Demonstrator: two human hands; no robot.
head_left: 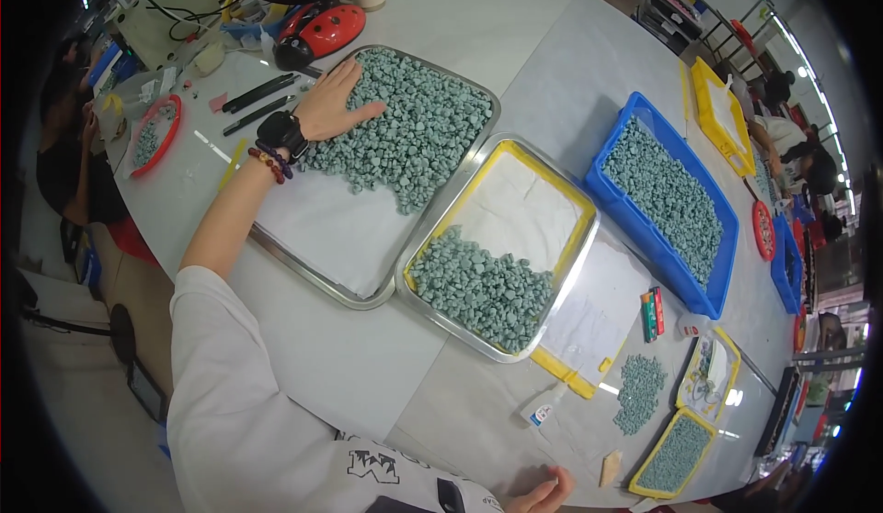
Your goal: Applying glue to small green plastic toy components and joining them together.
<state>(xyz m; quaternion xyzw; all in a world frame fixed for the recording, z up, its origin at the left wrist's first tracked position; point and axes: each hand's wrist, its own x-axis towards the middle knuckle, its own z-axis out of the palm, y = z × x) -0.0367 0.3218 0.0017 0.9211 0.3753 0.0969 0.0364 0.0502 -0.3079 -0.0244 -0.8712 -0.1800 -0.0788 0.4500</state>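
My left hand [328, 105] lies open on a bed of grey-green stone chips [414, 113], its fingers and thumb spread. The chips fill the far part of a large metal tray [359, 299]; white lining shows bare in its near part. Beside it on the right stands a smaller metal tray [510, 355] with a yellow inner edge and white lining. More chips [478, 288] are heaped in its near half. At the table's near edge rests my right hand [543, 493], fingers curled in and nothing visible in them; part of it is cut off.
A blue bin [612, 195] of chips stands to the right. Nearer are a glue bottle [543, 405], a loose chip pile [641, 391] and a small yellow tray [676, 458]. Black pens [259, 94] and a red ladybird-shaped fan base [326, 33] lie far left. Other people sit around.
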